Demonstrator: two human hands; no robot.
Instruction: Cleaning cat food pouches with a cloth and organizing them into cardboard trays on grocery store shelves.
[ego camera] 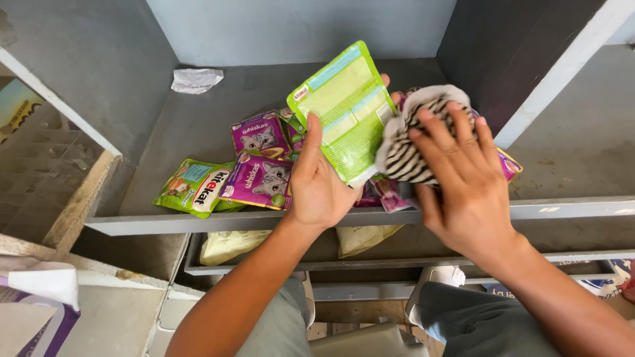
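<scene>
Head view: left hand [321, 188] is gripping a green pouch [344, 109] upright above the shelf [198, 125]. Right hand [463, 178] is pressing a striped cloth [403, 149] against the pouch's right edge. Purple pouches [259, 162] are lying left on the shelf, crumpled paper [196, 80] far left.

two hands [317, 188], one striped cloth [413, 149]
</scene>
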